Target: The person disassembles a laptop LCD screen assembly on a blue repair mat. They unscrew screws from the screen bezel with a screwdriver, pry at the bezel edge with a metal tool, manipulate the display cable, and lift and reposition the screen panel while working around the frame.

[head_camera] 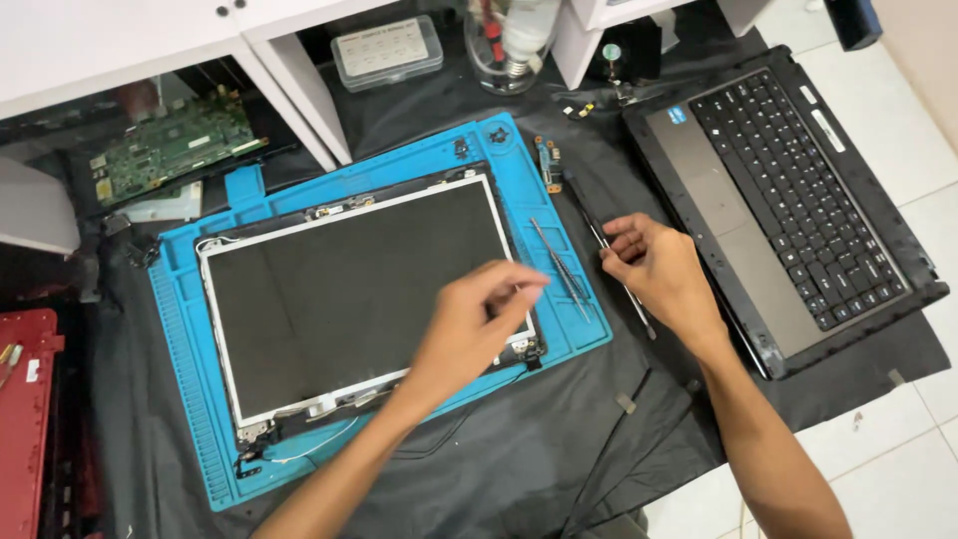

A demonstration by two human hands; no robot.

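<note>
A bare laptop screen panel (pixel 349 289) lies face up on a blue work mat (pixel 190 399). My left hand (pixel 474 324) hovers over the panel's right edge, fingers pinched together; whether anything is in them I cannot tell. My right hand (pixel 659 269) rests just right of the mat, fingers closed on a thin black tool (pixel 639 304) lying on the dark cloth. Metal tweezers (pixel 564 265) lie on the mat's right strip between the two hands.
A laptop base with keyboard (pixel 788 190) sits to the right on the dark cloth (pixel 519 449). A green circuit board (pixel 175 150) lies at the upper left, a clear plastic box (pixel 387 52) and a jar (pixel 509 45) at the back, a red case (pixel 25 419) at left.
</note>
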